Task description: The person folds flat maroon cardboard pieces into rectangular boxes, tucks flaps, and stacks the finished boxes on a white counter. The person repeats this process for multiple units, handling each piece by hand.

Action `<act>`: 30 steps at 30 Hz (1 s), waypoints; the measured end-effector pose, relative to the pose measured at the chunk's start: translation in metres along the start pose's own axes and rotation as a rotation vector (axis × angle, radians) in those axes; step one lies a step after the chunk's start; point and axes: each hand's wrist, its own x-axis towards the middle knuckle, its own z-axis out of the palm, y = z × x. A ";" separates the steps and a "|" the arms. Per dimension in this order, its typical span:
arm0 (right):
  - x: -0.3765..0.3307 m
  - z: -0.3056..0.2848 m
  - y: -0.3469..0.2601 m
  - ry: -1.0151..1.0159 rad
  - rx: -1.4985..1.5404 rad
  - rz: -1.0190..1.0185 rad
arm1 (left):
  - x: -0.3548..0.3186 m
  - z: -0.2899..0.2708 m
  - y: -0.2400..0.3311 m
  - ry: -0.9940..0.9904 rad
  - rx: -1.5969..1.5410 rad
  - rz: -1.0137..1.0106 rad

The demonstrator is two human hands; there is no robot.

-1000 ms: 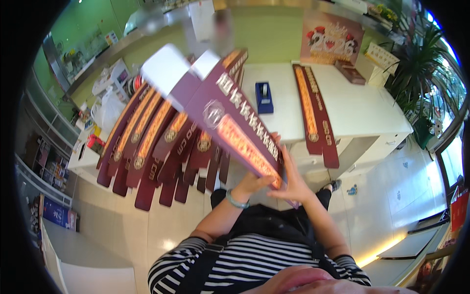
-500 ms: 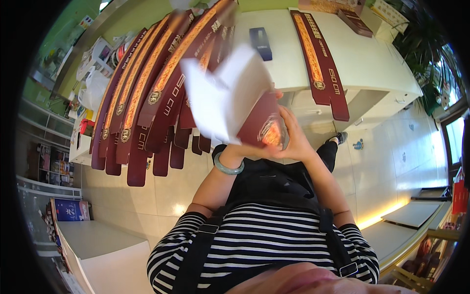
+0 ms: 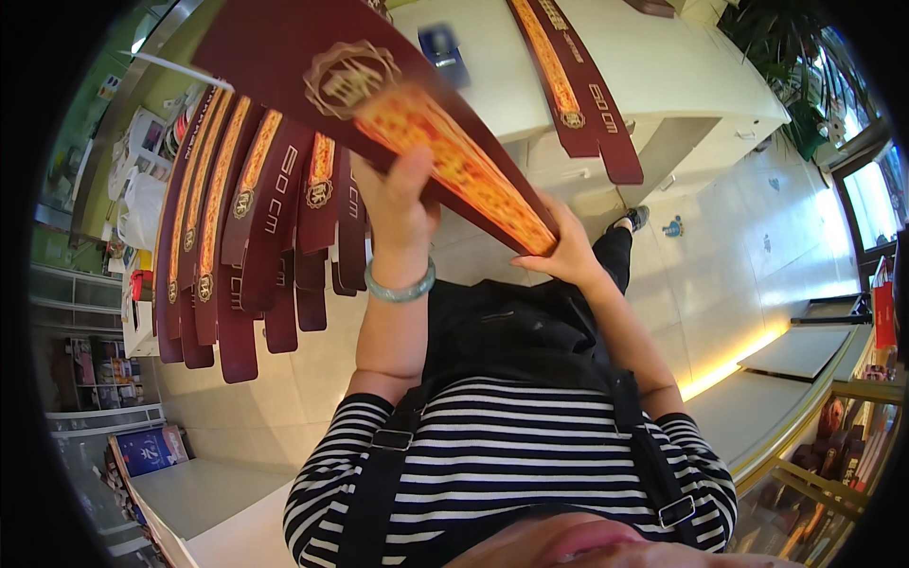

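Observation:
A long maroon cardboard box [image 3: 473, 151] with an orange food picture and a gold round emblem slants across in front of me. Its far, upper left end is cut off by the picture's edge, where a thin white edge shows. My left hand [image 3: 402, 189], with a green bangle at the wrist, grips the box's near long side. The thumb lies on its printed face, and the fingers are mostly hidden. At the narrow near end, my right hand [image 3: 568, 248] is closed around the corner, with some fingers hidden behind it.
Several flat maroon cartons [image 3: 254, 199] overlap on the left, their ends jutting over the counter edge. Another flat carton [image 3: 568, 95] lies on the white counter [image 3: 663, 76], near a small dark blue box [image 3: 443, 55]. A white plastic bag [image 3: 144, 204] sits far left.
The box has turned from its open white inside to its printed long face, now stretching to the upper left. My left hand has shifted up and left along it; my right hand stays near the end.

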 end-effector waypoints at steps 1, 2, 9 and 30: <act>-0.002 0.004 0.001 0.037 -0.007 -0.013 | 0.009 -0.007 -0.002 0.070 0.045 0.016; -0.017 0.010 0.026 0.019 -0.044 0.008 | 0.021 0.000 0.015 0.126 0.010 -0.009; -0.001 0.007 0.003 0.019 0.183 0.459 | 0.005 -0.013 -0.009 -0.146 0.231 -0.106; -0.013 0.043 0.056 0.029 0.283 0.279 | -0.025 -0.011 -0.034 -0.129 0.017 -0.175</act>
